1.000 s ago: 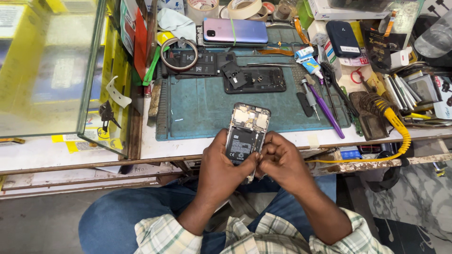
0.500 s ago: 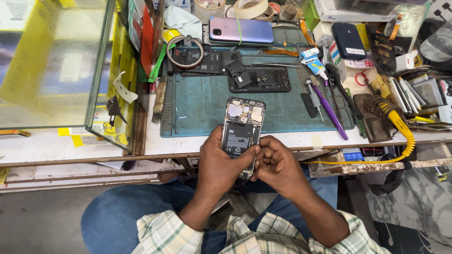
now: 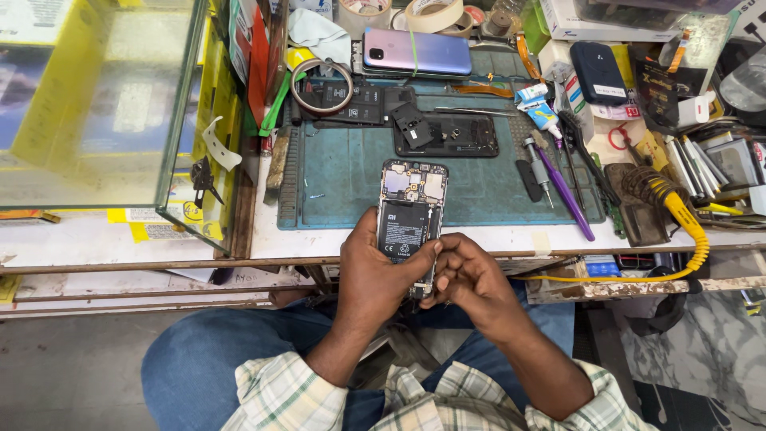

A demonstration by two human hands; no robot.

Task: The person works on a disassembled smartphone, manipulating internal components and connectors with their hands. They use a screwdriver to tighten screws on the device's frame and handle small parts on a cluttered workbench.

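My left hand point(image 3: 373, 275) grips opened phone point(image 3: 408, 219), long axis pointing away; right hand point(image 3: 467, 275) pinching at bottom edge, rt nearer

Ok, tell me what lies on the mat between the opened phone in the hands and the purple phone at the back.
In the head view, between the opened phone and the purple phone lie bare green mat and a black phone frame.

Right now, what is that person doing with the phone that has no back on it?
A person sits at a cluttered workbench and holds an opened phone whose back cover is off, so its battery and circuit board show. The left hand grips its lower part, and the right hand pinches at its bottom right edge. Beyond it lie a green work mat, a purple screwdriver and another purple phone.
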